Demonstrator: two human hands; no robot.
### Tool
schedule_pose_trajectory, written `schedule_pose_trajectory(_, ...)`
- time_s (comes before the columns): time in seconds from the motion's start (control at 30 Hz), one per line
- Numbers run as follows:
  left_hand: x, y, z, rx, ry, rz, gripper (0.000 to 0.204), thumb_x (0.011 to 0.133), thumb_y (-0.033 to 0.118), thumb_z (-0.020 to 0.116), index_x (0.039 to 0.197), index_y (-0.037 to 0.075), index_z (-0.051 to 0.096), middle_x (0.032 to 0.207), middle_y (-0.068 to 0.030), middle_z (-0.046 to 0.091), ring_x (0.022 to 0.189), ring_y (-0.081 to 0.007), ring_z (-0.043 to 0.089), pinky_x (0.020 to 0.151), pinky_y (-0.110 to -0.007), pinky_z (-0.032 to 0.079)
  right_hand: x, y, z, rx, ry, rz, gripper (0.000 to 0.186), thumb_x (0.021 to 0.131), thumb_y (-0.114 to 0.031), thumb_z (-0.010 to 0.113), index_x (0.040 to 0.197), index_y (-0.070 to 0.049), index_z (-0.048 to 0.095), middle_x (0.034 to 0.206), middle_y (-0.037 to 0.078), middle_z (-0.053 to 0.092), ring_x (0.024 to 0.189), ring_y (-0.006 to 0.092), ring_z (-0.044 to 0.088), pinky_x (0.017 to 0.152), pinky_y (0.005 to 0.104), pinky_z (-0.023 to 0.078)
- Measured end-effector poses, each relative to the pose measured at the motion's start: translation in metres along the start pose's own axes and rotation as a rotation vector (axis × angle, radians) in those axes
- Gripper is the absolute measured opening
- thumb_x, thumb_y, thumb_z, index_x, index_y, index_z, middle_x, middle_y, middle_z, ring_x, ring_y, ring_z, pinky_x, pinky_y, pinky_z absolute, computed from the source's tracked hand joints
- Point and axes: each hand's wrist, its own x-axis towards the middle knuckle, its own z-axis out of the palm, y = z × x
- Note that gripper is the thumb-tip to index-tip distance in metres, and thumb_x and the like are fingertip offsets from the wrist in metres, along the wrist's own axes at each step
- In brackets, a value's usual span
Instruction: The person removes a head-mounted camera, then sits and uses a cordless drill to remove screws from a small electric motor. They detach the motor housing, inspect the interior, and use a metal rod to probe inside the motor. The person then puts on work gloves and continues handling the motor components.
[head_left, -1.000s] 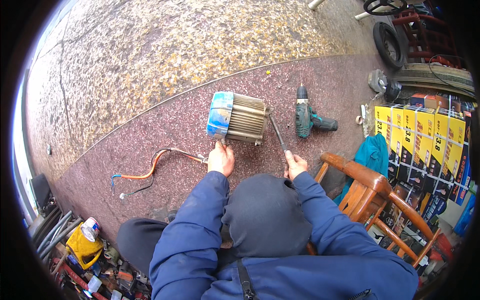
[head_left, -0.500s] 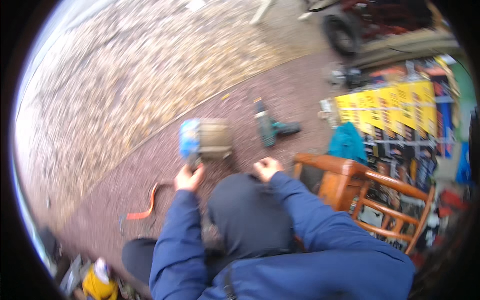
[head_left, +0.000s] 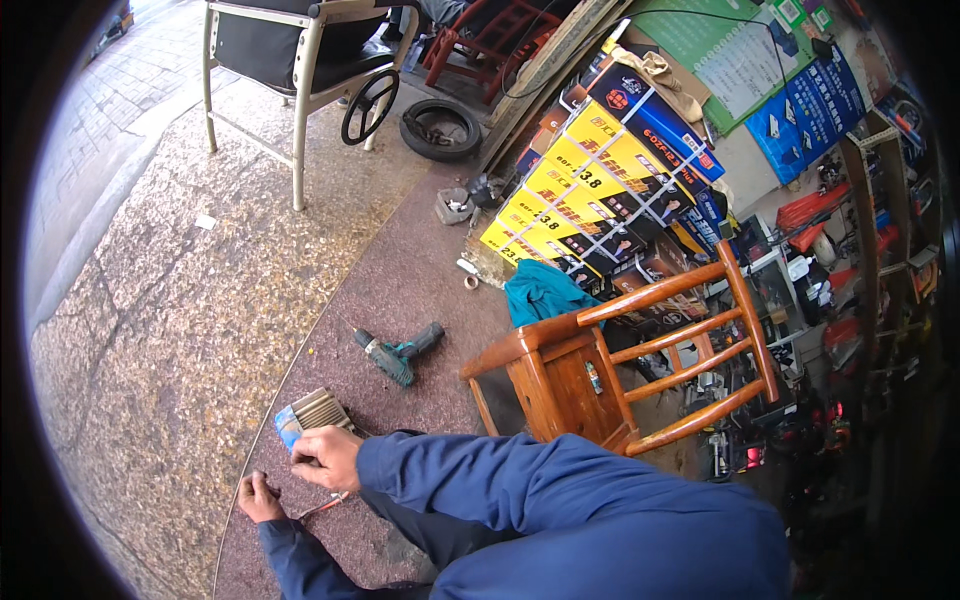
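My left hand (head_left: 260, 497) is low over the dark red floor, fingers curled in; any small thing inside them is hidden. Just to its right and higher, my right hand (head_left: 328, 458) has its fingertips bent together, and what they pinch, if anything, I cannot make out. Partly behind the right hand lies a ribbed grey-tan block (head_left: 325, 408) with a blue end. A teal and black cordless drill (head_left: 397, 352) rests on its side farther off. Below the right hand shows part of a thin orange-red strip (head_left: 328, 505).
A wooden chair (head_left: 545, 375) stands close on my right, a teal cloth (head_left: 545, 292) beside it. Behind are strapped yellow and black boxes (head_left: 575, 205). Farther away are a small tyre (head_left: 440, 130) and a metal-framed chair (head_left: 300, 95). Cluttered shelves (head_left: 880, 250) line the far right.
My view has swung to the right. My left hand has left the ribbed block's blue end. My right hand has come from beside my knee across to near the left hand.
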Motion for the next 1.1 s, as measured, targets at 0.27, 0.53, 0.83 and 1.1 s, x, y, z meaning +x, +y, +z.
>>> schedule_pose_trajectory(0.27, -0.115, 0.051, -0.019, 0.023, -0.054, -0.264, 0.014, 0.089, 0.016, 0.058, 0.079, 0.007, 0.055, 0.059, 0.0016, 0.047, 0.046, -0.0076, 0.042, 0.040, -0.023, 0.039, -0.038, -0.040, 0.010, -0.206, -0.154, 0.223, 0.023, 0.083, -0.025, 0.062, 0.084, -0.002, 0.058, 0.082, 0.018, 0.058, 0.078, 0.0379, 0.059, 0.069, 0.0446, 0.048)
schedule_pose_trajectory(0.53, -0.221, 0.159, -0.094, 0.173, 0.107, -0.378, 0.019, 0.090, 0.016, 0.056, 0.075, 0.006, 0.052, 0.053, 0.0002, 0.044, 0.041, -0.0085, 0.040, 0.038, -0.024, 0.037, -0.090, -0.104, -0.015, -0.286, -0.150, 0.368, 0.021, 0.085, -0.026, 0.057, 0.089, -0.005, 0.059, 0.089, 0.017, 0.057, 0.082, 0.0378, 0.059, 0.074, 0.0469, 0.049)
schedule_pose_trajectory(0.83, -0.321, 0.377, -0.039, 0.464, -0.070, -0.358, 0.019, 0.082, 0.017, 0.065, 0.073, 0.002, 0.057, 0.061, -0.0005, 0.053, 0.050, -0.0080, 0.042, 0.045, -0.027, 0.037, -0.133, -0.233, -0.138, -0.150, -0.312, 0.564, 0.036, 0.087, -0.037, 0.057, 0.094, -0.004, 0.065, 0.085, 0.017, 0.066, 0.078, 0.0313, 0.064, 0.072, 0.0411, 0.051)
schedule_pose_trajectory(1.1, -0.446, 0.511, -0.041, 0.338, 0.363, -0.313, 0.026, 0.081, 0.029, 0.063, 0.088, 0.004, 0.066, 0.077, -0.0134, 0.065, 0.074, -0.0252, 0.063, 0.069, -0.036, 0.049, -0.117, -0.197, -0.224, -0.312, -0.535, 0.539, 0.031, 0.077, -0.026, 0.062, 0.072, 0.005, 0.061, 0.061, 0.025, 0.057, 0.054, 0.0287, 0.058, 0.057, 0.0421, 0.047)
